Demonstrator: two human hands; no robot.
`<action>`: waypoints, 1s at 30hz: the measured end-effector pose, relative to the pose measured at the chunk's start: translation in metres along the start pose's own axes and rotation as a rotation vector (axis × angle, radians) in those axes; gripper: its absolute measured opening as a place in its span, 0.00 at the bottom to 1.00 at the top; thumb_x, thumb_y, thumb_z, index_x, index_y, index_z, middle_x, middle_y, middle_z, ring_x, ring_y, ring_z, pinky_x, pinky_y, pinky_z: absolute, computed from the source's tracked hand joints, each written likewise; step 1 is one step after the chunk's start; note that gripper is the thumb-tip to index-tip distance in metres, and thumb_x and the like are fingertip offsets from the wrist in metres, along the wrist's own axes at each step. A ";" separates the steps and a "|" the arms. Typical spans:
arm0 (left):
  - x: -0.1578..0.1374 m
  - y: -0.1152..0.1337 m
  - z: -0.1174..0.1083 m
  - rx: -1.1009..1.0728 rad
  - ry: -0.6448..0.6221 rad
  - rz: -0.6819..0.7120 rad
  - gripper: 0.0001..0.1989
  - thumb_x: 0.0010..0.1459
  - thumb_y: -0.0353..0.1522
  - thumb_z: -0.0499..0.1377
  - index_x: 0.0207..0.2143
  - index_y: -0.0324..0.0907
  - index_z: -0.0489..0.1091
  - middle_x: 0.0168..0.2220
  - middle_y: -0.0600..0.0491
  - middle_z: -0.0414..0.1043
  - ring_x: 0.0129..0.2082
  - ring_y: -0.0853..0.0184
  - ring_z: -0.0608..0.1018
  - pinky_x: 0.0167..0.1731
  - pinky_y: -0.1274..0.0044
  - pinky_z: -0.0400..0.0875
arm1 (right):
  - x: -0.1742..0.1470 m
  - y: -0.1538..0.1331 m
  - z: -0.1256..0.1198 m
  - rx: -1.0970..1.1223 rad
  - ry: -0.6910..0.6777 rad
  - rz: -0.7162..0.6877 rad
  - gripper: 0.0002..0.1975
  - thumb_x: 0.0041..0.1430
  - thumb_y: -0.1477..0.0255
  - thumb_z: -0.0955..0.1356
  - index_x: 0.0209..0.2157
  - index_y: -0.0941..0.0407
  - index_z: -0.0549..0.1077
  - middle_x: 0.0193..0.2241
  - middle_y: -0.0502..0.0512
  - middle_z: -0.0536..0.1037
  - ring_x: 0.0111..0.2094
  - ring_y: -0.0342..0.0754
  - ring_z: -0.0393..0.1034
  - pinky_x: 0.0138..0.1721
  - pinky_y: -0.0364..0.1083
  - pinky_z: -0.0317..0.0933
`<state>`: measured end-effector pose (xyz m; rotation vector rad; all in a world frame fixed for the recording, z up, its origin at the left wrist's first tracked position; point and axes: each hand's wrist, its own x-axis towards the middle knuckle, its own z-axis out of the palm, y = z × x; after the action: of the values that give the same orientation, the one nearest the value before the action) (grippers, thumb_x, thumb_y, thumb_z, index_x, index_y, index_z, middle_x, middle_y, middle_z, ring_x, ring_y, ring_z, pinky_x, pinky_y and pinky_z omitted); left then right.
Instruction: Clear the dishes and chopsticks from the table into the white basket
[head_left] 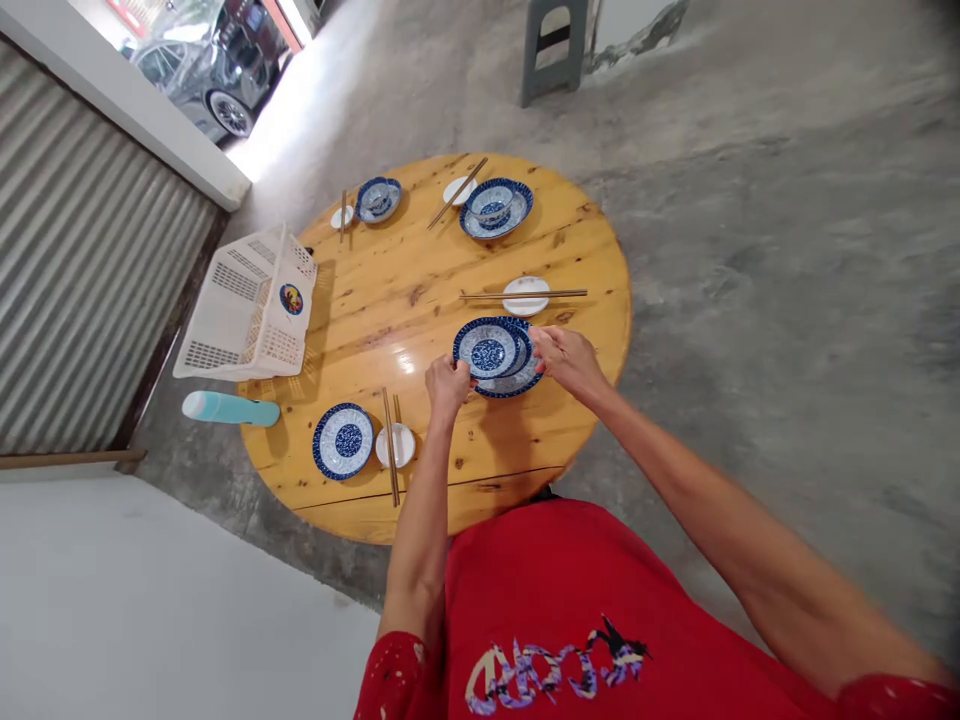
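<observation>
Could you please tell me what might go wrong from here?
The patterned bowl between the left hand and right hand might slip and chip itself or the plate under it. The chopsticks lying across the small white dish just beyond could roll off if a hand brushes them. The light-blue bottle near the table's edge might topple to the floor if bumped.

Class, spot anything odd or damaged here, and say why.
The blue-rimmed plate near the teal bottle carries no bowl, unlike the two far plates. Beyond the table, the white wall's base looks chipped, its edge ragged.
</observation>
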<state>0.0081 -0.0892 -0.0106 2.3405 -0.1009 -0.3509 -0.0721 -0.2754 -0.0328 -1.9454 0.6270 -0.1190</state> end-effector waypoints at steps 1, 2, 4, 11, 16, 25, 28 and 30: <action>0.001 0.002 0.003 0.042 -0.019 -0.001 0.11 0.59 0.30 0.54 0.22 0.44 0.65 0.21 0.52 0.77 0.23 0.62 0.82 0.28 0.77 0.73 | 0.003 -0.001 0.001 -0.078 0.004 0.000 0.23 0.71 0.57 0.60 0.44 0.60 0.78 0.28 0.55 0.80 0.31 0.51 0.77 0.36 0.46 0.62; 0.002 0.003 0.005 0.078 -0.034 -0.003 0.11 0.60 0.30 0.53 0.23 0.44 0.65 0.22 0.52 0.78 0.25 0.63 0.82 0.29 0.77 0.74 | 0.005 -0.002 0.003 -0.150 0.008 0.001 0.23 0.71 0.56 0.61 0.47 0.59 0.78 0.28 0.55 0.80 0.35 0.53 0.78 0.37 0.46 0.62; 0.005 0.004 0.010 0.134 -0.053 0.003 0.12 0.61 0.30 0.53 0.23 0.44 0.64 0.23 0.51 0.79 0.28 0.63 0.83 0.33 0.77 0.74 | 0.007 -0.002 0.007 -0.268 0.014 0.008 0.24 0.68 0.55 0.64 0.53 0.58 0.77 0.31 0.57 0.82 0.42 0.58 0.78 0.40 0.48 0.62; 0.013 0.002 0.024 0.215 -0.108 0.023 0.12 0.62 0.31 0.52 0.25 0.44 0.68 0.26 0.48 0.81 0.35 0.60 0.84 0.39 0.75 0.74 | 0.008 0.003 0.022 -0.504 0.037 0.001 0.26 0.64 0.65 0.65 0.61 0.60 0.73 0.43 0.63 0.83 0.49 0.63 0.76 0.46 0.51 0.64; 0.015 0.004 0.027 0.228 -0.140 0.035 0.12 0.63 0.31 0.52 0.30 0.42 0.73 0.27 0.48 0.82 0.37 0.60 0.84 0.41 0.76 0.72 | 0.011 0.007 0.025 -0.570 0.064 0.016 0.26 0.62 0.68 0.64 0.59 0.62 0.74 0.43 0.66 0.83 0.48 0.64 0.76 0.48 0.53 0.65; 0.014 0.008 0.023 0.437 -0.127 0.099 0.13 0.65 0.34 0.54 0.41 0.41 0.78 0.43 0.43 0.83 0.46 0.57 0.82 0.44 0.73 0.71 | 0.015 0.016 0.027 -0.637 0.081 0.014 0.27 0.58 0.68 0.64 0.58 0.61 0.75 0.40 0.65 0.82 0.45 0.63 0.77 0.45 0.52 0.66; 0.014 0.005 0.025 0.454 -0.141 0.105 0.14 0.67 0.36 0.54 0.45 0.42 0.78 0.46 0.43 0.82 0.47 0.57 0.82 0.44 0.73 0.71 | 0.019 0.024 0.027 -0.653 0.085 0.016 0.27 0.57 0.68 0.65 0.57 0.63 0.75 0.37 0.65 0.82 0.42 0.62 0.77 0.44 0.52 0.66; 0.014 0.000 0.026 0.444 -0.153 0.095 0.14 0.67 0.37 0.54 0.45 0.43 0.77 0.45 0.44 0.82 0.47 0.57 0.82 0.43 0.73 0.71 | 0.021 0.030 0.026 -0.662 0.067 0.026 0.26 0.56 0.68 0.65 0.54 0.64 0.76 0.34 0.64 0.82 0.41 0.61 0.77 0.43 0.52 0.66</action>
<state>0.0138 -0.1097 -0.0314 2.7290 -0.3979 -0.5016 -0.0562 -0.2737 -0.0743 -2.5745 0.8036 0.0501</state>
